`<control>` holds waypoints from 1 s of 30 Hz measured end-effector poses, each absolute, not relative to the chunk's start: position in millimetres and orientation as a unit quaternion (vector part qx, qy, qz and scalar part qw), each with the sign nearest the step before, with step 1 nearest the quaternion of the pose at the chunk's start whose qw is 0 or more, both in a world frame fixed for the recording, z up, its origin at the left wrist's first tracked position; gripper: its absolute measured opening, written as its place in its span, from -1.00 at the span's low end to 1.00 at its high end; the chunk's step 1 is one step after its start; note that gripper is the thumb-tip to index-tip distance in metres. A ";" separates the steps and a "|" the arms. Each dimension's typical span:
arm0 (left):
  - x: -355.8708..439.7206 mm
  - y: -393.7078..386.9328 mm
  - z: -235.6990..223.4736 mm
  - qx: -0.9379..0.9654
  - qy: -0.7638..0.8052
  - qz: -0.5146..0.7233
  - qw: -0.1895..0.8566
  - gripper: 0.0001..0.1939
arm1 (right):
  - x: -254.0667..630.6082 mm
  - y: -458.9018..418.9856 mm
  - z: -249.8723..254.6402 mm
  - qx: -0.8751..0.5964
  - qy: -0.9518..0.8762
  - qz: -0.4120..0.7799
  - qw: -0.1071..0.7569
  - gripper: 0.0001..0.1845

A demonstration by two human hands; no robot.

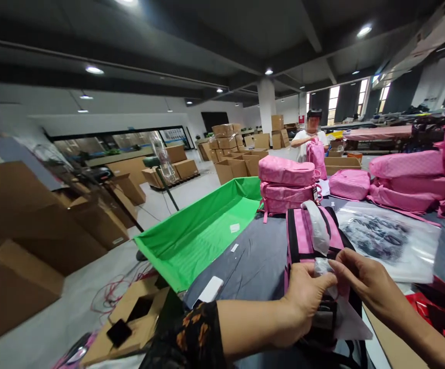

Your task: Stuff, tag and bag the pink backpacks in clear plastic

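A pink bag with black trim [298,233] lies in front of me on the dark table cover. White wrapping covers its raised handle [316,228]. My left hand [302,300] pinches a piece of thin, translucent white wrapping sheet [324,265] over the bag's near part. From the other side, my right hand [360,274] grips the same sheet between thumb and fingers. A loose end of it hangs below the hands. The part of the bag beneath my fingers is hidden.
Stacked pink bags [285,171] stand behind, with more pink bags [406,177] at the right. Clear plastic bags [387,236] lie beside my work. A green fabric bin [203,230], white phone-like object [210,290] and cartons [130,318] are leftward. A co-worker [301,141] handles a pink bag opposite.
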State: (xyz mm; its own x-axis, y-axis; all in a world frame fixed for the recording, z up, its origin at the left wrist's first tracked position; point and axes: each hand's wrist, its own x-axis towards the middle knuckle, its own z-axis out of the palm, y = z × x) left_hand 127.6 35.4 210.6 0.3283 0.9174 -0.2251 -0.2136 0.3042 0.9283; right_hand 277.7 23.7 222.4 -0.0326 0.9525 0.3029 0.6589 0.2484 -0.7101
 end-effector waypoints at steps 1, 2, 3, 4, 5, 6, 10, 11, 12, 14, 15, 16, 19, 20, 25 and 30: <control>127.1 35.8 210.4 0.428 0.409 0.407 0.695 -0.74 | 277.9 24.8 222.3 -0.588 -0.694 0.186 0.371 -0.41; 126.4 35.9 210.8 0.428 0.405 0.409 0.697 -0.73 | 277.8 25.5 222.7 -0.591 -0.695 0.183 0.365 -0.40; 125.7 35.7 211.9 0.429 0.401 0.408 0.699 -0.71 | 277.5 26.2 223.4 -0.593 -0.695 0.183 0.363 -0.39; 124.9 35.4 213.2 0.429 0.398 0.404 0.703 -0.69 | 276.8 26.8 224.4 -0.594 -0.694 0.183 0.363 -0.38; 124.1 35.0 214.4 0.427 0.396 0.399 0.708 -0.65 | 276.2 27.1 225.5 -0.594 -0.692 0.186 0.364 -0.36; 123.5 34.7 215.3 0.423 0.393 0.396 0.714 -0.60 | 275.6 27.2 226.4 -0.595 -0.690 0.189 0.366 -0.35; 122.9 35.5 213.5 0.390 0.377 0.407 0.735 -0.37 | 278.1 21.9 226.3 -0.593 -0.682 0.199 0.380 -0.37; 123.0 36.0 211.9 0.386 0.370 0.407 0.740 -0.35 | 280.0 19.0 225.0 -0.584 -0.681 0.218 0.384 -0.40; 123.2 36.7 210.2 0.385 0.361 0.402 0.748 -0.35 | 281.9 15.7 223.2 -0.573 -0.677 0.246 0.392 -0.44; 123.4 38.3 206.5 0.378 0.343 0.388 0.767 -0.39 | 284.4 8.6 218.7 -0.553 -0.652 0.310 0.417 -0.52; 123.5 39.3 204.6 0.368 0.339 0.385 0.776 -0.41 | 284.2 5.4 216.3 -0.548 -0.632 0.336 0.432 -0.51; 123.3 40.4 202.6 0.355 0.338 0.382 0.784 -0.44 | 282.8 2.6 214.2 -0.548 -0.613 0.353 0.447 -0.49; 121.7 43.8 197.1 0.299 0.347 0.358 0.814 -0.53 | 272.2 -2.1 210.6 -0.559 -0.601 0.347 0.455 -0.57; 120.7 44.6 196.2 0.283 0.349 0.346 0.824 -0.56 | 267.7 -2.2 210.5 -0.562 -0.614 0.330 0.447 -0.63; 113.8 44.0 203.4 0.281 0.333 0.318 0.842 -0.65 | 253.1 4.7 212.4 -0.562 -0.662 0.252 0.428 -0.81; 106.6 42.8 214.9 0.299 0.363 0.282 0.836 -0.62 | 253.8 7.8 216.9 -0.598 -0.659 0.229 0.396 -0.80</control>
